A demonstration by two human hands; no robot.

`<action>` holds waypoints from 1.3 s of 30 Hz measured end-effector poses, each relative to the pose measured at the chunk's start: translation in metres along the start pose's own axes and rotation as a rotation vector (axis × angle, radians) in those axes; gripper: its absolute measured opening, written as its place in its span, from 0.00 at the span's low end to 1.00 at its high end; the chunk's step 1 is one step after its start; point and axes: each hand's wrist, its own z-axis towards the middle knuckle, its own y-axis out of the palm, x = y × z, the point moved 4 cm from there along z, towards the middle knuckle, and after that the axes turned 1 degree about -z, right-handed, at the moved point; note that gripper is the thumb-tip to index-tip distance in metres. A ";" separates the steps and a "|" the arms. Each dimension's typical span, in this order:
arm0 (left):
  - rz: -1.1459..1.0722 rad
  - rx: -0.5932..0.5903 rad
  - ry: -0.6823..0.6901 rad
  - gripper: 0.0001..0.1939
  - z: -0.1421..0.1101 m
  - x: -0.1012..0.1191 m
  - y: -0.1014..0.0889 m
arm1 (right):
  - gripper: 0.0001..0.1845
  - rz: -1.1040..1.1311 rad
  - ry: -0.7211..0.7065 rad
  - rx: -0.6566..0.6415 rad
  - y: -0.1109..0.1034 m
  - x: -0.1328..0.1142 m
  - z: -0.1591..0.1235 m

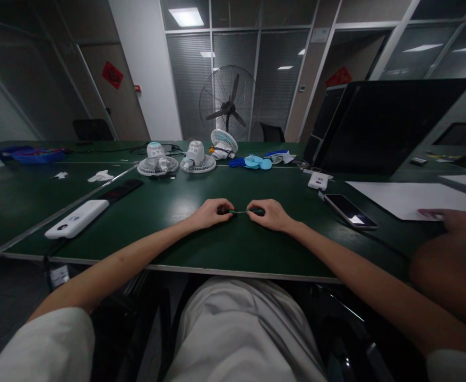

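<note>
My right hand (pixel 270 213) is closed around the dark handle of a small screwdriver (pixel 259 211). Its thin metal shaft points left, toward my other hand. Between the fingers of my left hand (pixel 213 213) is a small dark piece with a green end (pixel 232 211); my fingers hide most of it, so its kind is unclear. The shaft reaches this green end, though I cannot tell whether it goes inside. Both hands rest low over the green table (pixel 217 246), near its front edge.
Small white fans (pixel 198 163), light-blue fan blades (pixel 257 162) and blue gloves lie further back. A white power bank (pixel 77 218) is at left. On the right are a phone (pixel 350 210), white paper (pixel 412 199), a black computer case (pixel 380 127) and another person's hand (pixel 456 220).
</note>
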 end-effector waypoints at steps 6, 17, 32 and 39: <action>-0.002 -0.026 0.018 0.15 0.001 -0.002 0.001 | 0.13 0.035 -0.030 -0.022 0.002 -0.004 0.001; 0.037 -0.007 0.068 0.15 0.001 0.000 0.001 | 0.15 0.197 -0.071 0.032 0.002 -0.020 0.006; -0.006 -0.024 0.024 0.13 0.001 -0.003 0.000 | 0.12 0.070 -0.076 -0.024 -0.002 -0.005 -0.001; -0.012 -0.029 0.045 0.13 0.000 0.001 0.000 | 0.13 0.056 -0.083 -0.031 0.004 -0.004 0.002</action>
